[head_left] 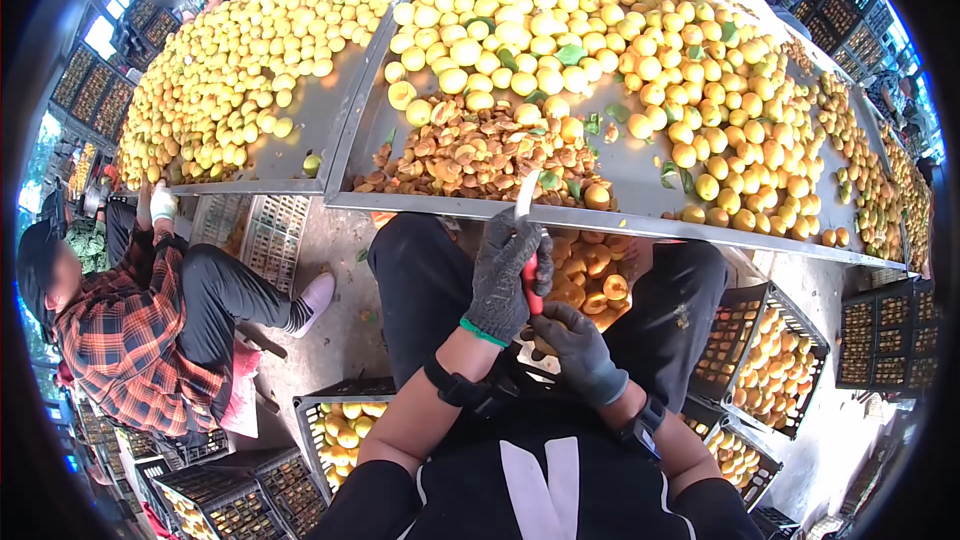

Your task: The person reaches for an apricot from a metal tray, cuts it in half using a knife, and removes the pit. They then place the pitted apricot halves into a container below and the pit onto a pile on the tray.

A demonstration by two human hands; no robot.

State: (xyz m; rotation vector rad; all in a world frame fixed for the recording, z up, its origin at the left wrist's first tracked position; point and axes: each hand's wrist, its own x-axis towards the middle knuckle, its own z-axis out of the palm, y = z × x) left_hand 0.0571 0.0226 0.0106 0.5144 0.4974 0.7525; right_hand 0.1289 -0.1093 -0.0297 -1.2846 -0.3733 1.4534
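Centrally, one knife [532, 285], red-handled, pale-bladed, pointed up across the tray rim; contact with the rim impossible to tell. One left hand [508, 275], dark-gloved with a green cuff edge, closed around the handle. One right hand [582, 350], also dark-gloved, fingers bent beside the handle's lower end; cannot tell whether open or closed on a yellowish piece beneath. Wrist devices, two: one black band [457, 385] on the left wrist, one watch-like unit [645, 424] on the right. Any lettering on either, too small to read.

Metal trays, at least two: one left tray [312, 125] at upper left, one centre tray [640, 180] at upper centre. Whole yellow fruit [545, 25], too many to count, across both. One heap of opened fruit [480, 150], brownish-orange, near the centre tray's front rim. Green leaves [571, 55], several, scattered. Below the rim, between two dark-trousered knees, halved fruit [590, 275].

Open room: bare metal at the left tray's inner corner; bare metal right of the heap; bare floor [355, 290] left of the left knee.

Black crates of fruit near the knees, at least three: one [310, 430] at lower centre-left, one [728, 350] at right, one [762, 480] at lower right. Pale crates [275, 230] under the left tray, two. At left, one seated person [145, 340] in orange-and-black plaid, one white-gloved hand [162, 202] at the left tray's edge.
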